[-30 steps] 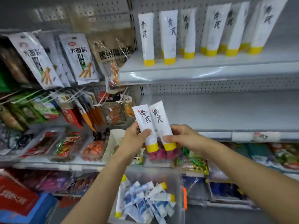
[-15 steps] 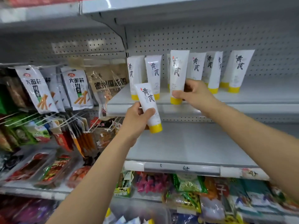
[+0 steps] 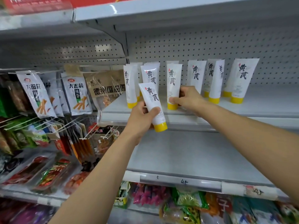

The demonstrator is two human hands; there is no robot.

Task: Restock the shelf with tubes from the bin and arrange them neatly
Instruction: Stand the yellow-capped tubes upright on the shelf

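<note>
My right hand [image 3: 187,101] has brought its tube [image 3: 173,84] down onto the upper shelf [image 3: 258,109], cap down, fingers still wrapped round it. My left hand [image 3: 142,118] has lifted the second tube [image 3: 152,102] to the shelf edge, tilted, gripped mid-body. Rear tubes [image 3: 172,62] are mostly hidden, so I count roughly nine standing. All are smooth white plastic with flat crimped tops and round yellow caps.

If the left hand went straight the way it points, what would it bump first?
Probably the standing tube right behind the held tube in the left hand, near the shelf's left end. Depth is unclear, so the shelf's front edge might come first.
</note>
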